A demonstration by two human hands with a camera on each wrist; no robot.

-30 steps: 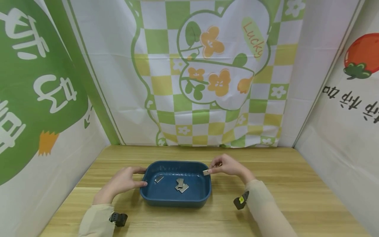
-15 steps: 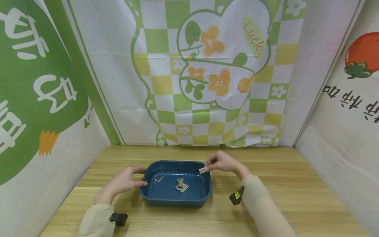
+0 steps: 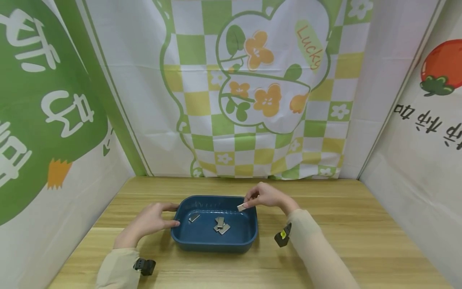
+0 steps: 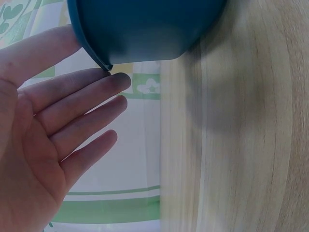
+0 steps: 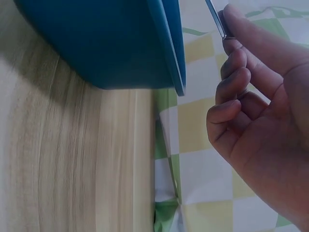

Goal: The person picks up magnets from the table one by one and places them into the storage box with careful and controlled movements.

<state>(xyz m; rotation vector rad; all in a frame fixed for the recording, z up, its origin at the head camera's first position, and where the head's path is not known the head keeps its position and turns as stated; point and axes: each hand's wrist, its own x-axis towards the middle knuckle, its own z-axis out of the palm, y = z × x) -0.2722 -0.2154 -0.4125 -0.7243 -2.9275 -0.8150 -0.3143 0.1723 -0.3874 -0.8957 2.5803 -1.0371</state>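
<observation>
head view: a blue tub (image 3: 249, 235) is seen in the middle of a wooden table (image 3: 361, 224). the tub is a rounded box shape with low walls. three small flat metal pieces are seen lying on its floor. one metal piece (image 3: 194, 217) lies alone near the left wall. the two other pieces (image 3: 221, 226) lie on top of each other in the middle.

the left hand (image 3: 151, 220) is laid against the left wall of the tub. its fingers are kept straight and a little spread, and the tips are pressed on the rim. nothing is held in it. in the left wrist view the left hand (image 4: 53, 125) is shown with a flat palm and straight fingers (image 4: 91, 92), which touch the edge of the blue tub (image 4: 145, 29).

the right hand (image 3: 265, 196) is held over the far right corner of the tub. a fourth metal piece (image 3: 241, 207) is pinched between the thumb and the first finger. the grip is kept very narrow, just as wide as the thin piece. the piece is held flat, up in the air above the inside of the tub, near the right wall, and it does not touch the tub. in the right wrist view the thin metal piece (image 5: 215, 19) is seen edge on at the fingertips (image 5: 236, 19), and the other fingers are curled in toward the palm of the right hand (image 5: 260, 125).

printed cloth walls (image 3: 252, 88) with green and yellow squares and orange flowers are hung behind the table.
</observation>
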